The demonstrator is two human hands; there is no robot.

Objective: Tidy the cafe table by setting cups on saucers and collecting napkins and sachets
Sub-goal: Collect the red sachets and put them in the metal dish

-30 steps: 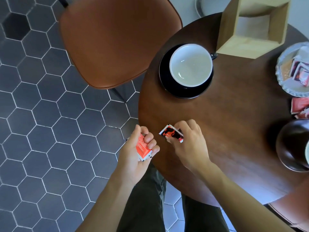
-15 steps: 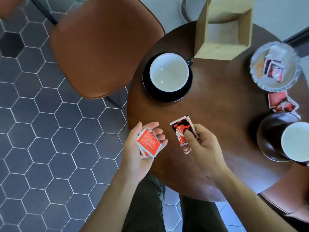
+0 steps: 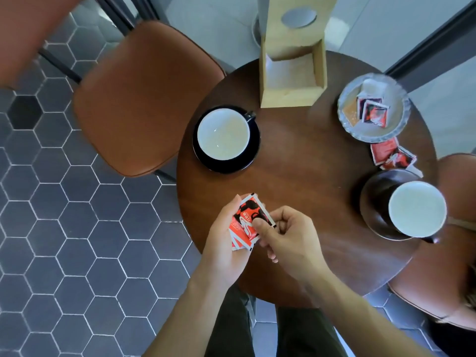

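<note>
- At the lower centre of the frame, over the near edge of the round dark wooden table, both hands meet on a small stack of red, black and white paper sachets.
- The left hand cups the stack from the left, its thumb lying along the sachets' left edge; its fingers are hidden under the stack, so how far they curl cannot be told.
- The right hand pinches the top sachet, thumb pressed on its printed face and curled fingers behind its right edge.
- Left of centre, a white-lined dark cup stands upright on a black round saucer, well apart from the hands.
- At the right edge, a second white-lined dark cup sits on a dark brown saucer.
- Just above that saucer, two loose red sachets lie on the wood, overlapping each other.
- At the upper right, a clear glass dish holds several more sachets.
- At the top centre stands a pale wooden napkin holder.
- Bare wood lies between the hands and the dish.
- A brown leather chair seat fills the upper left, over grey hexagonal floor tiles.
</note>
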